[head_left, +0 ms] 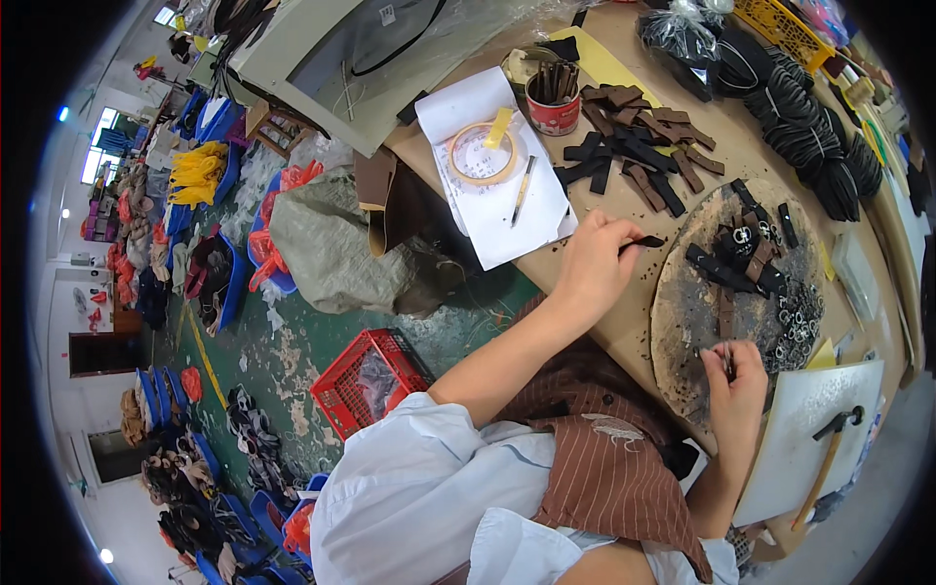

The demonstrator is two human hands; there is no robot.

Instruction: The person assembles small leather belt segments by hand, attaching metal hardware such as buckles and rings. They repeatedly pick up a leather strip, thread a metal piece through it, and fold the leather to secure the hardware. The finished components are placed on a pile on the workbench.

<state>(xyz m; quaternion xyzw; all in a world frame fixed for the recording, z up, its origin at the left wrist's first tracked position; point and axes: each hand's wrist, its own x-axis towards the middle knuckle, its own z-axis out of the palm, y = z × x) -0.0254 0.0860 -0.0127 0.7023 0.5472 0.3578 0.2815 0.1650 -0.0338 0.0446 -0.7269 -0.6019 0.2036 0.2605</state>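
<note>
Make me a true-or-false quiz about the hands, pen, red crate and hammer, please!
1. The left hand holds a black strip. True.
2. The pen lies inside the tan ring. False: it lies beside the ring, on white paper.
3. The right hand is over the round board. True.
4. The red crate stands on the table. False: it is on the green floor.
5. The hammer has a brown handle. True.

Bright, fairly even light; a window [99, 146] glares at far left; outer edges curve into black
</note>
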